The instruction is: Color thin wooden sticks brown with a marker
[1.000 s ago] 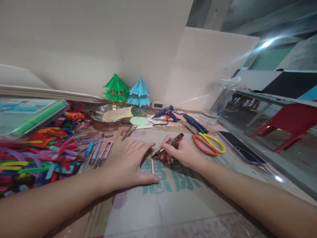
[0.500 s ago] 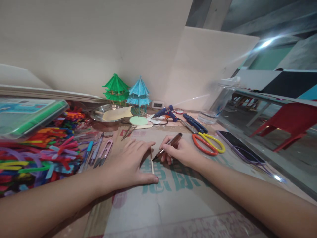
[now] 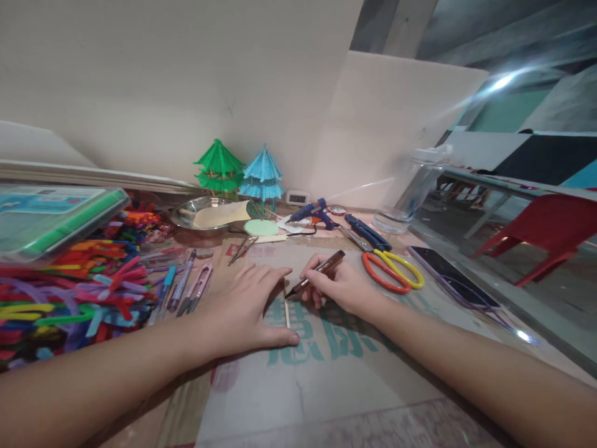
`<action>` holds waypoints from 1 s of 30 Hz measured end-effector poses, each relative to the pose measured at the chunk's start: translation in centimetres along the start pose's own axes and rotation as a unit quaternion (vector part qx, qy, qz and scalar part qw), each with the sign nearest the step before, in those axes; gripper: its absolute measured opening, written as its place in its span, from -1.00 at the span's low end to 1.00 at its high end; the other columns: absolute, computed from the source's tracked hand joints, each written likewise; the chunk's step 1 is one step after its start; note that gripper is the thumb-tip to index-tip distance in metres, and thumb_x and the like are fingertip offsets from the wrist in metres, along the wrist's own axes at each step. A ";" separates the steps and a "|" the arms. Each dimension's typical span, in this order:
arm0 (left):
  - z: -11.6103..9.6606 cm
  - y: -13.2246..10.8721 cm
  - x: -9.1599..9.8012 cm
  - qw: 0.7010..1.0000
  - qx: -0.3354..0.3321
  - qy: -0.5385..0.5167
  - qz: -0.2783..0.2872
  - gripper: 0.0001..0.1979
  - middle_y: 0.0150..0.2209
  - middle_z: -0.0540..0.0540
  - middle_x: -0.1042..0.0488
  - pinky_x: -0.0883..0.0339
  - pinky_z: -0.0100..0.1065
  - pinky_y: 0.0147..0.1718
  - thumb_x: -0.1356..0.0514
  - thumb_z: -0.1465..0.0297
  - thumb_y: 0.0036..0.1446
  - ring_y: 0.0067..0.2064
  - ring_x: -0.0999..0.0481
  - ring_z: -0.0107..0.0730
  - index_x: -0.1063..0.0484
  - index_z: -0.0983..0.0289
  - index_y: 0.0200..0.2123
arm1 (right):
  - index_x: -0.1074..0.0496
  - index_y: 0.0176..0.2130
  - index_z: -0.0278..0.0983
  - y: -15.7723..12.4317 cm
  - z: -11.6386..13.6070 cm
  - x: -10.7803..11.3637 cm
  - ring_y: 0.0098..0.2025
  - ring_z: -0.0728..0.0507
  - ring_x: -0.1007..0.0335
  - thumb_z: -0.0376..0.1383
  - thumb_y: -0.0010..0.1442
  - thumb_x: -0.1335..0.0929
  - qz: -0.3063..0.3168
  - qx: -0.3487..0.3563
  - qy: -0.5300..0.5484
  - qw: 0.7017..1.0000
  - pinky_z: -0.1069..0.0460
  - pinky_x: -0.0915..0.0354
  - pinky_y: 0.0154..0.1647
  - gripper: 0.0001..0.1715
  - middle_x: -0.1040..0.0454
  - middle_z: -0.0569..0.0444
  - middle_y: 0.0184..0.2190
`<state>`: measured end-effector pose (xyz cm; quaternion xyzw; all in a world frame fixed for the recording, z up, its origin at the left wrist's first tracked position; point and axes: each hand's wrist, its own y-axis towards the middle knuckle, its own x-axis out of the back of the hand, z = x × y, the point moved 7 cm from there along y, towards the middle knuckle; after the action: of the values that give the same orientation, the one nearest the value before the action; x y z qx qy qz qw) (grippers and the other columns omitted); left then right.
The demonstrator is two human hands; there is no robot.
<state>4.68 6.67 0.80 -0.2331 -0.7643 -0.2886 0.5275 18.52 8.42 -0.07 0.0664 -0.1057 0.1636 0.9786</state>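
Note:
A thin wooden stick (image 3: pixel 287 314) lies on the printed cardboard sheet (image 3: pixel 261 398), pointing away from me. My left hand (image 3: pixel 247 305) spans it, the index fingertip at its far end and the thumb at its near end. In my right hand (image 3: pixel 333 283) is a brown marker (image 3: pixel 326 264), held like a pen, uncapped. Its dark tip meets the stick around the middle, or nearly so; the exact contact is too small to tell. Just beyond my right hand lie scissors (image 3: pixel 392 271) with one red and one yellow handle loop.
Pipe cleaners (image 3: pixel 93 274) and a plastic case (image 3: pixel 56 218) crowd the left, beside several pens (image 3: pixel 180 283). Behind are a metal bowl (image 3: pixel 186 214), green (image 3: pixel 219 165) and blue (image 3: pixel 263 174) paper trees, a glue gun (image 3: pixel 317 214), pliers (image 3: pixel 368 231). A bottle (image 3: pixel 410 193) and phone (image 3: pixel 450 277) stand right.
The marker's tip has shifted slightly up and left, onto or against the stick. My left hand and the stick have stayed in place.

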 end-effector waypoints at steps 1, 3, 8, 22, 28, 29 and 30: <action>0.0 0.0 0.0 1.000 -0.003 -0.007 -0.004 -0.18 0.06 0.26 -0.39 -0.25 0.05 0.04 -0.32 -0.07 -0.12 0.09 -0.33 0.12 -0.28 0.24 0.13 | -0.25 -0.38 -0.25 0.0 0.1 0.2 -0.66 0.04 -0.29 -0.10 0.11 -0.36 -0.014 0.008 -0.003 1.000 0.12 -0.23 -0.60 -0.70 -0.46 0.17 -0.62; 0.1 0.0 0.0 1.000 -0.008 -0.017 -0.012 -0.19 0.07 0.25 -0.38 -0.25 0.05 0.04 -0.32 -0.07 -0.12 0.09 -0.33 0.11 -0.27 0.21 0.13 | -0.26 -0.38 -0.25 0.1 0.2 0.5 -0.65 0.03 -0.30 -0.10 0.13 -0.34 -0.041 0.024 -0.012 0.999 0.11 -0.24 -0.58 -0.72 -0.44 0.18 -0.63; 0.3 0.1 0.0 1.000 -0.013 -0.019 -0.009 -0.17 0.08 0.25 -0.38 -0.24 0.06 0.05 -0.34 -0.06 -0.14 0.10 -0.33 0.12 -0.25 0.20 0.14 | -0.29 -0.37 -0.25 0.2 0.3 0.6 -0.63 0.02 -0.29 -0.14 0.15 -0.33 -0.047 0.037 -0.039 0.997 0.10 -0.23 -0.57 -0.77 -0.43 0.17 -0.63; -0.1 -0.1 0.3 0.999 -0.026 -0.004 -0.042 -0.21 0.06 0.23 -0.38 -0.25 0.00 0.01 -0.35 -0.07 -0.16 0.07 -0.35 0.07 -0.28 0.22 0.07 | -0.28 -0.39 -0.25 0.3 0.1 0.6 -0.64 0.02 -0.29 -0.13 0.12 -0.33 -0.041 0.022 -0.033 0.998 0.11 -0.22 -0.59 -0.76 -0.43 0.17 -0.62; -1.1 -0.5 0.9 0.994 -0.061 0.041 -0.076 -0.46 -0.07 0.12 -0.38 -0.21 -0.03 -0.02 -0.36 -0.05 -0.15 0.00 -0.33 0.01 -0.44 0.20 -0.22 | -0.26 -0.41 -0.25 0.3 0.1 0.6 -0.64 0.03 -0.30 -0.12 0.12 -0.34 -0.048 0.004 -0.019 0.999 0.12 -0.21 -0.60 -0.73 -0.43 0.18 -0.63; -1.2 -0.6 1.0 0.994 -0.068 0.046 -0.074 -0.49 -0.11 0.11 -0.39 -0.20 -0.03 -0.03 -0.35 -0.05 -0.13 -0.03 -0.33 -0.01 -0.46 0.19 -0.24 | -0.26 -0.41 -0.25 0.3 0.1 0.6 -0.64 0.03 -0.30 -0.12 0.12 -0.34 -0.048 0.003 -0.020 0.999 0.12 -0.20 -0.61 -0.73 -0.43 0.18 -0.63; -1.3 -0.6 1.0 0.993 -0.073 0.050 -0.073 -0.51 -0.15 0.09 -0.39 -0.19 -0.03 -0.03 -0.35 -0.05 -0.12 -0.05 -0.33 -0.02 -0.47 0.18 -0.25 | -0.26 -0.41 -0.25 0.3 0.2 0.5 -0.64 0.03 -0.30 -0.12 0.13 -0.33 -0.047 0.004 -0.020 0.999 0.12 -0.21 -0.60 -0.73 -0.43 0.18 -0.63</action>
<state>4.82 5.39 2.04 -0.2002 -0.7286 -0.3928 0.5241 18.88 8.87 0.25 0.0783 -0.1210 0.1165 0.9827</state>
